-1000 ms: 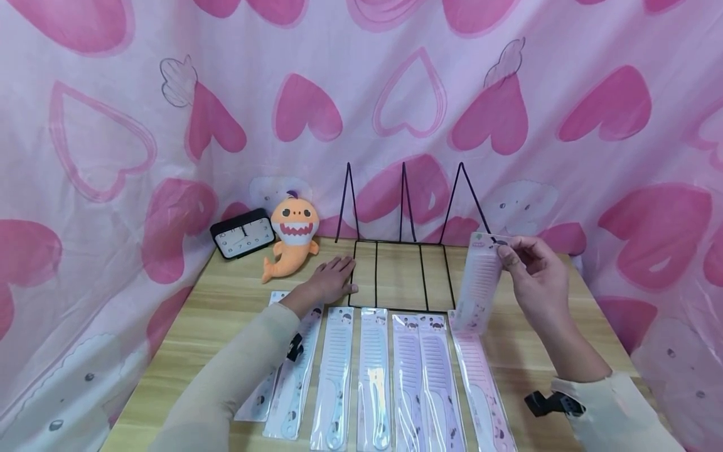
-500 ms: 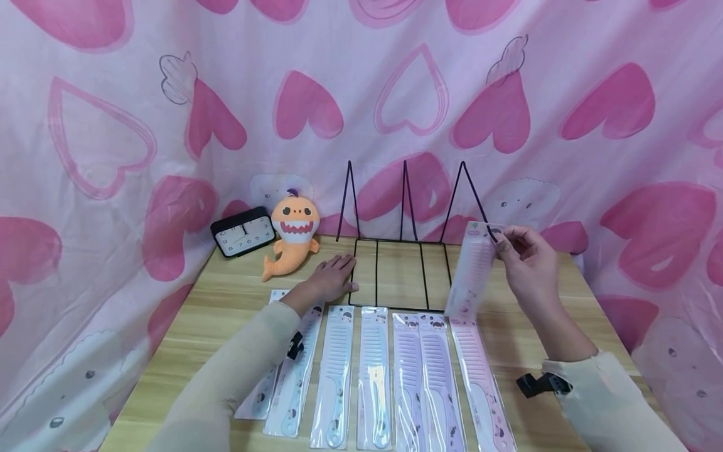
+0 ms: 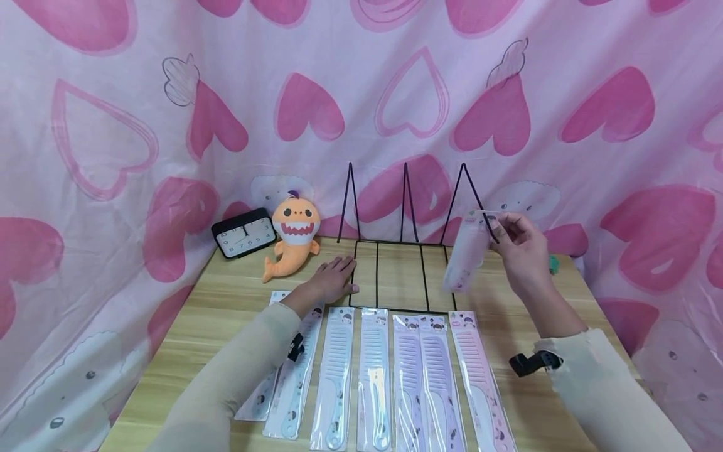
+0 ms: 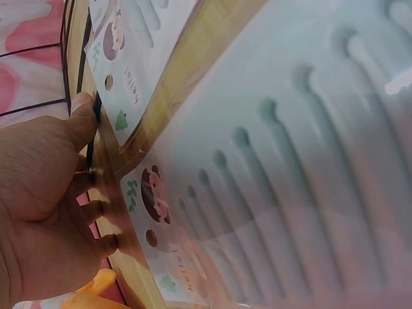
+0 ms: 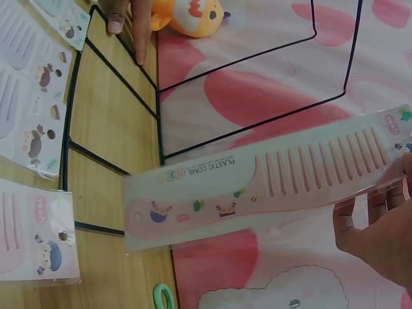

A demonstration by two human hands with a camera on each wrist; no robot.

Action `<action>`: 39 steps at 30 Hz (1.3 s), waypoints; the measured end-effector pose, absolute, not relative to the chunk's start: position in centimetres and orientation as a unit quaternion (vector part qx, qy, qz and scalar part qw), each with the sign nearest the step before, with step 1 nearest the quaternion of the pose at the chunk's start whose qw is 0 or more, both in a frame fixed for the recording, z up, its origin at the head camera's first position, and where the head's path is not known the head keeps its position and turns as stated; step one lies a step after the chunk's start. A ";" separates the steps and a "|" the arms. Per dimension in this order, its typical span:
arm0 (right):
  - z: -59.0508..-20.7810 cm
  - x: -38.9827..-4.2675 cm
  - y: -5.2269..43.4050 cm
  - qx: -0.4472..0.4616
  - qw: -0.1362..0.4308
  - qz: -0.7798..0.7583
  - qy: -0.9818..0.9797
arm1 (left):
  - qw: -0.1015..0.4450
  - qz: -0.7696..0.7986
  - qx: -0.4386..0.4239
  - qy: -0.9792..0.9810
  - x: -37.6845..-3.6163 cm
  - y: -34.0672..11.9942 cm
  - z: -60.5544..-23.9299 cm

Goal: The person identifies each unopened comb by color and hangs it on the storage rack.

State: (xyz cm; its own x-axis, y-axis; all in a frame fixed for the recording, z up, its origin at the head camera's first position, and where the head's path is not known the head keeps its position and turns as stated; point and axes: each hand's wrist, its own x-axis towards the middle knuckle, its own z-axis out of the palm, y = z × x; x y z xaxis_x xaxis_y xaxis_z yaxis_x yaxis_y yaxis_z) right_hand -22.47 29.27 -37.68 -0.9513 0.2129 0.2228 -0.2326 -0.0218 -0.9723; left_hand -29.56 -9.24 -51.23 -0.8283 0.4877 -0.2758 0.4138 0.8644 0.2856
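My right hand [image 3: 516,248] pinches the top corner of a pink comb in clear packaging [image 3: 467,251], raised above the table and tilted. In the right wrist view this pink plastic comb [image 5: 270,187] shows its whole length, with fingers at its toothed end. The black wire rack [image 3: 426,276] stands at the table's back; its right slanting wire crosses the package top, and I cannot tell whether the package hangs on it. My left hand [image 3: 333,280] rests on the rack's left edge, fingers extended; in the left wrist view the thumb [image 4: 82,116] touches the wire.
Several packaged combs lie in a row before the rack: blue ones [image 3: 333,376] left, purple ones [image 3: 437,370] in the middle, a pink one [image 3: 480,383] right. An alarm clock [image 3: 245,233] and orange shark plush [image 3: 294,238] stand back left. A green ring-like thing [image 5: 164,296] lies right.
My right hand has lifted the pink comb up and leftward, away from the one lying below it and toward the rack's right wire. The left hand has stayed put.
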 end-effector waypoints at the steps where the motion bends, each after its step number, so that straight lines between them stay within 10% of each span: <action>1: -37.6 -22.6 29.3 0.006 0.153 0.714 -0.683 | 0.173 0.108 0.237 0.950 -29.5 -9.2 -51.2; 39: -37.5 -26.3 28.5 -0.002 0.188 0.685 -0.704 | 0.163 0.101 0.238 0.952 -29.2 -9.1 -51.2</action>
State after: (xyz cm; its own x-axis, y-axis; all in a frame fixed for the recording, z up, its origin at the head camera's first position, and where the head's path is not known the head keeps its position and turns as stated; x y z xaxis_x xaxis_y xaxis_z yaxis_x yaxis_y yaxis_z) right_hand -26.31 28.53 -37.53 -0.9296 0.2596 0.2615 -0.2540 0.0628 -0.9652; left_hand -29.24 -9.13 -51.23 -0.8341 0.4858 -0.2614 0.4199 0.8664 0.2703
